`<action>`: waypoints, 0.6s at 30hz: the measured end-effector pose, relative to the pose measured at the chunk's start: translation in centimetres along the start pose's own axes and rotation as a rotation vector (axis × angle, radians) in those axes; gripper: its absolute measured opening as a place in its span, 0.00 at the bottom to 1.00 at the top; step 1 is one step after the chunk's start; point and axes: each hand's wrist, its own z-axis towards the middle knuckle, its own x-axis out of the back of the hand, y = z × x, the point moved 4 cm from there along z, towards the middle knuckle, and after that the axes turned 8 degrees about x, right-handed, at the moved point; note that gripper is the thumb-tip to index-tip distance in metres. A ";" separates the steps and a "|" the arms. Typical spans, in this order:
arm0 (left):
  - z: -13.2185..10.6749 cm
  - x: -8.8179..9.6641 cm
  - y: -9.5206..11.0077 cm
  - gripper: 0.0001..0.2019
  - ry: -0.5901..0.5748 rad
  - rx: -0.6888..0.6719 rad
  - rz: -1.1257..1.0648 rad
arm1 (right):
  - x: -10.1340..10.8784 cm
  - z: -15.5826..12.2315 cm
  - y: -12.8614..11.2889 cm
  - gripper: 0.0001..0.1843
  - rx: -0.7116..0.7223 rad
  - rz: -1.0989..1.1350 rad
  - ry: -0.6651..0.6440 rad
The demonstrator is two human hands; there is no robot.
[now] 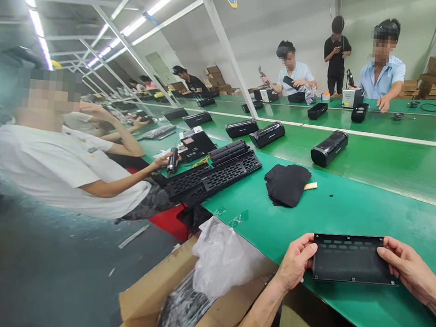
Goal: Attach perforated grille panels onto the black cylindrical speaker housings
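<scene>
A black rectangular plastic panel (pixel 352 267) with rows of slots along its far edge is held over the edge of the green table. My left hand (pixel 296 259) grips its left end, thumb on the upper face and fingers behind. At the opposite end, my right hand (pixel 405 264) is closed on the panel in the same way. Small tabs show along both long edges. Beyond the panel, a stack of thin black sheets (pixel 287 185) lies on the table, with a pale wooden strip (pixel 310 186) sticking out from it.
Black speaker-like units (pixel 330 148) stand on the green conveyor (pixel 393 163) ahead. Perforated black panels (pixel 232 172) lie left, near a co-worker (pixel 76 171) holding a tool. An open cardboard box (pixel 153 290) with plastic wrap (pixel 224 261) sits below. More people work across the line.
</scene>
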 end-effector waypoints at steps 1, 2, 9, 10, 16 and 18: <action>0.0 0.0 0.0 0.28 -0.002 -0.001 0.001 | 0.0 0.0 0.0 0.35 -0.001 -0.001 -0.004; 0.0 0.0 0.0 0.28 -0.004 -0.002 0.001 | 0.0 0.0 0.0 0.34 0.000 -0.003 -0.008; 0.1 -0.2 0.1 0.29 -0.007 0.007 -0.008 | 0.2 0.0 0.0 0.35 0.008 -0.040 0.008; 0.1 -0.2 0.1 0.30 -0.003 0.008 -0.002 | 0.2 0.0 0.0 0.34 0.011 -0.043 0.005; 0.2 0.0 -0.1 0.28 0.013 -0.003 0.013 | 0.0 -0.1 -0.6 0.36 0.014 -0.061 -0.017; 0.2 -0.1 0.0 0.28 0.006 -0.005 0.012 | -0.2 -0.1 -0.8 0.36 0.018 -0.067 -0.021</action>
